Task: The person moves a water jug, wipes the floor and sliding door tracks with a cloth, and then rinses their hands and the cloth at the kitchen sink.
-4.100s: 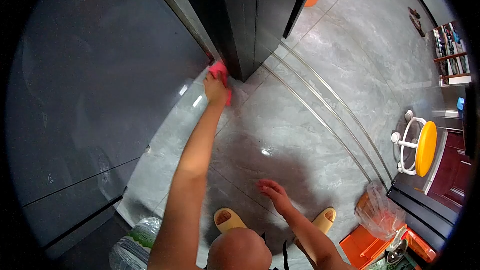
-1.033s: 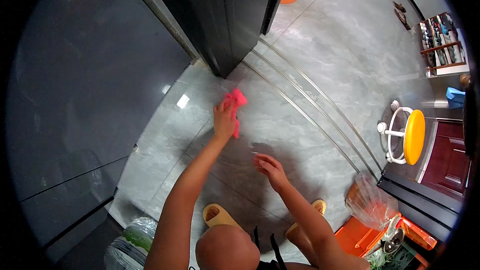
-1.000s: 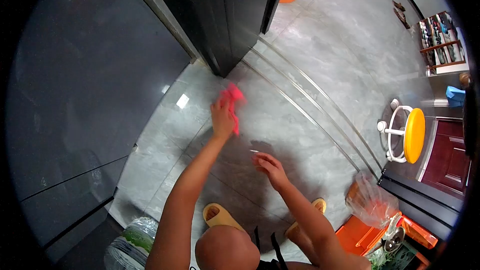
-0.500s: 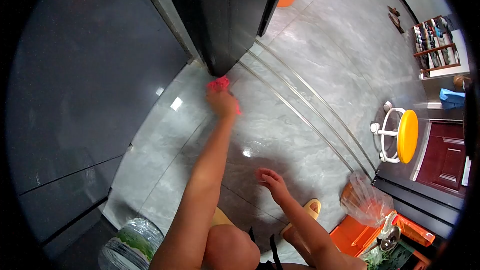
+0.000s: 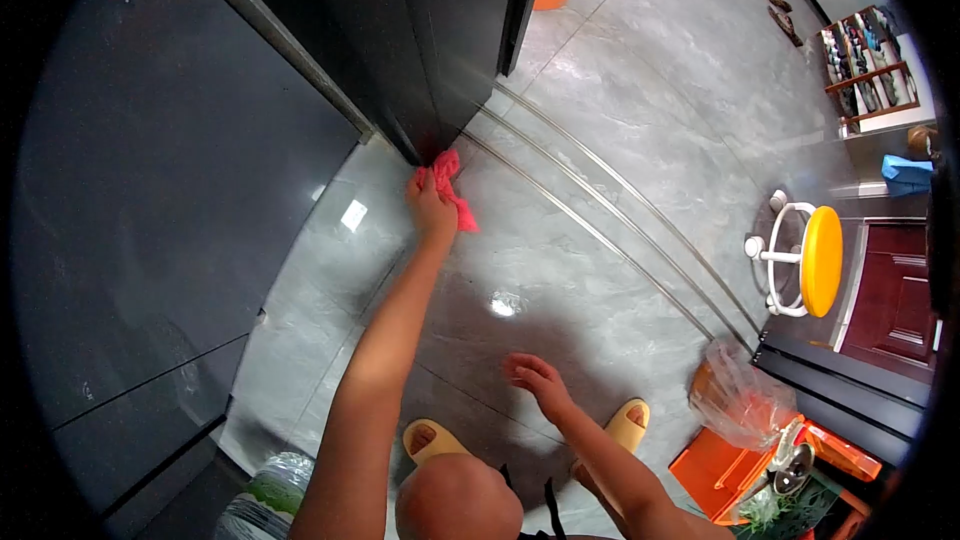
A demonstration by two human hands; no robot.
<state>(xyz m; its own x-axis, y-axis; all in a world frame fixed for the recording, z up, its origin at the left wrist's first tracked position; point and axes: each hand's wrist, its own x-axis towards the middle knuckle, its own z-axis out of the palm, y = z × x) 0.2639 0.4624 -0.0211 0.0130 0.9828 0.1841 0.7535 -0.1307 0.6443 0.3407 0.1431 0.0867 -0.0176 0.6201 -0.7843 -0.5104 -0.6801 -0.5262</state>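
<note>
In the head view, my left hand point(image 5: 432, 205) is closed on a pink cloth point(image 5: 458, 212). It holds the cloth against the bottom corner of a dark door panel point(image 5: 455, 50), where the panel meets the floor. Part of the cloth hangs out to the right of my fingers. Lower down, my right hand point(image 5: 540, 385) hovers over the grey tiled floor point(image 5: 580, 310), fingers loosely extended and nothing in them.
Metal floor tracks point(image 5: 600, 215) run diagonally from the panel. Dark cabinet fronts point(image 5: 180, 190) line the left. At right are a yellow stool point(image 5: 822, 260), an orange crate point(image 5: 710, 470) and a clear plastic bag point(image 5: 735, 395). Wrapped bottles point(image 5: 265, 500) stand lower left.
My left hand has shifted slightly left along the panel's bottom corner, and more of the cloth now shows beside it. The right hand stays nearly in place. The view has shifted a little.
</note>
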